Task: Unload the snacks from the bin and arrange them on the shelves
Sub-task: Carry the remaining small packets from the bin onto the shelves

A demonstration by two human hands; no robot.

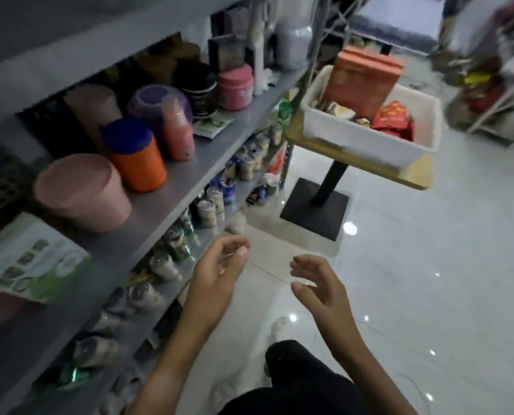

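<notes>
I am holding both hands, left (pixel 219 265) and right (pixel 315 284), loosely open and empty, with the bin (pixel 369 133) lying up ahead, nearer my right

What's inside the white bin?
The white bin holds a tall orange box, red snack packs and a pale wrapper. Anything under them is hidden.

The floor (pixel 429 265) is of pale glossy tiles, and small bright spots of ceiling light reflect on it. A small pedestal table (pixel 411 175) with a light wooden top stands on a black post and a square black base (pixel 312 208). At the far right stands a white wire rack (pixel 495 115), blurred.
</notes>
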